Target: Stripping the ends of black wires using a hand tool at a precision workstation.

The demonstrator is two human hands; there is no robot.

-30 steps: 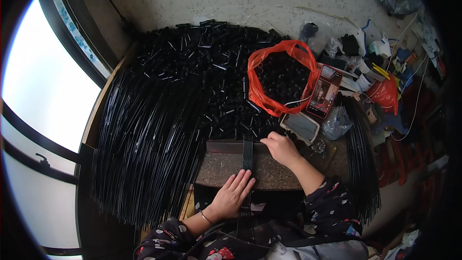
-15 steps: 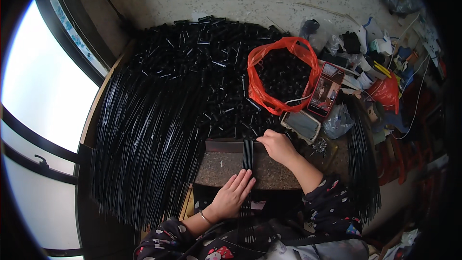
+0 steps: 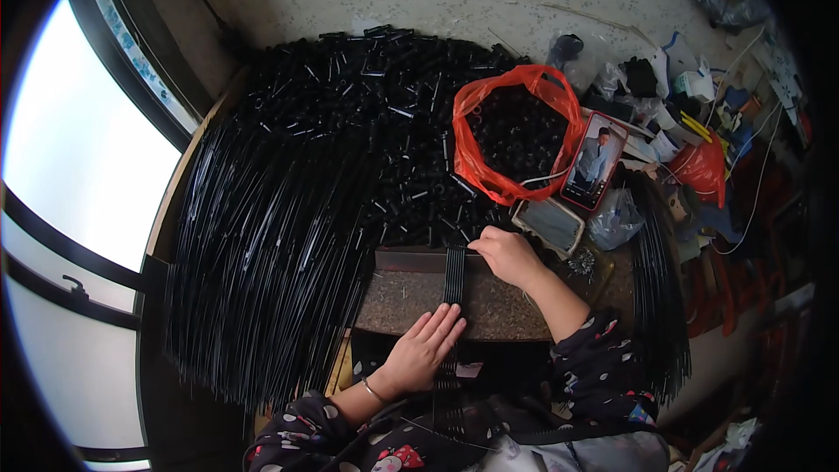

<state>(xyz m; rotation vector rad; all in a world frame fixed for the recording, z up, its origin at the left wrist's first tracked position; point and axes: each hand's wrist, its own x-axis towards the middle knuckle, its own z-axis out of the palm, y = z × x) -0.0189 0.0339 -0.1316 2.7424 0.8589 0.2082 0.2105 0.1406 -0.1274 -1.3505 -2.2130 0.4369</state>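
A flat row of thin black rods [image 3: 454, 284] runs side by side over the brown work board [image 3: 402, 301], its far end across a dark raised bar [image 3: 411, 260]. My left hand [image 3: 424, 348] lies flat on the near part of the row, fingers stretched out and close together. Beyond and to the right, my right hand [image 3: 507, 255] is closed in a pinch beside the far end of the rods. Whatever its fingertips hold is too small to make out. The near ends of the rods hang down over my lap.
Long black rods [image 3: 262, 271] fill the left side, below heaped black tubular parts [image 3: 393, 96]. An orange plastic bag [image 3: 463, 153] holds small dark rings. A phone [image 3: 596, 162], a shallow tray [image 3: 551, 225] and small metal pins [image 3: 581, 262] lie right. More rods [image 3: 660, 297] hang at the right edge.
The whole view has shifted slightly. Both hands keep nearly the same places, my left still flat on the rods and my right still pinching at the far end. The phone's picture has changed.
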